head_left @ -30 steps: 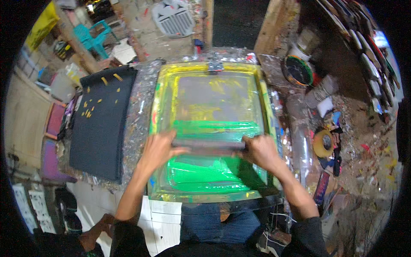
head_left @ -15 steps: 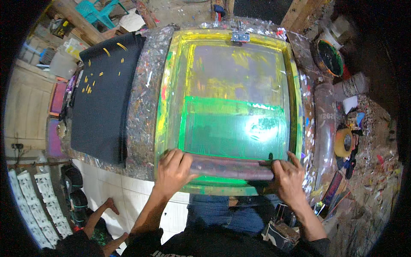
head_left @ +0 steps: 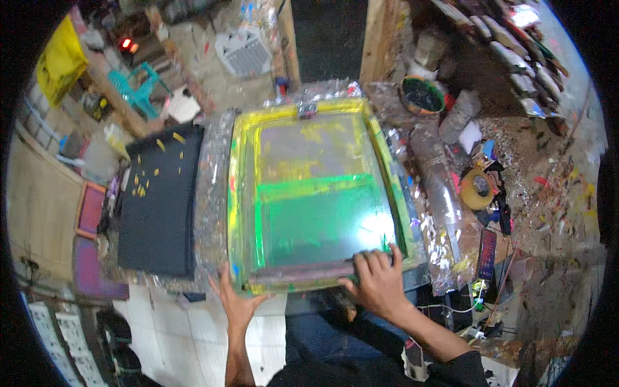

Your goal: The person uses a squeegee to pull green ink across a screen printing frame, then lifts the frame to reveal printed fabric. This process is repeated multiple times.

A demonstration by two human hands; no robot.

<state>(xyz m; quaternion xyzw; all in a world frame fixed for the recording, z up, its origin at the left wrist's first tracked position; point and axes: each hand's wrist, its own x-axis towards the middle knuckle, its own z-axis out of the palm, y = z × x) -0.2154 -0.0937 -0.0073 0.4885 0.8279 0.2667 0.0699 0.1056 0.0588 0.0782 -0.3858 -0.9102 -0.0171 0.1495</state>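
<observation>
A yellow-smeared screen printing frame (head_left: 234, 193) lies on the paint-spattered table, its mesh (head_left: 316, 219) coated in wet green ink over the near half. Along the near inside edge rests a squeegee (head_left: 300, 273) with a dark, stained handle. My right hand (head_left: 380, 280) is closed over the squeegee's right end. At the frame's near left corner is my left hand (head_left: 233, 300), with fingers and thumb spread apart and nothing held; its fingertips are at the frame's edge. A small metal clamp (head_left: 307, 111) sits on the frame's far edge.
Left of the frame lies a stack of black cloth (head_left: 158, 219) with small yellow marks. To the right are a tub of green ink (head_left: 422, 95), a roll of tape (head_left: 477, 189) and a phone (head_left: 487, 255). A turquoise chair (head_left: 138, 90) stands beyond the table.
My left hand has let go of the squeegee and moved to the frame's near left corner. My right hand still holds the squeegee. The head view has shifted, showing more of the room beyond.
</observation>
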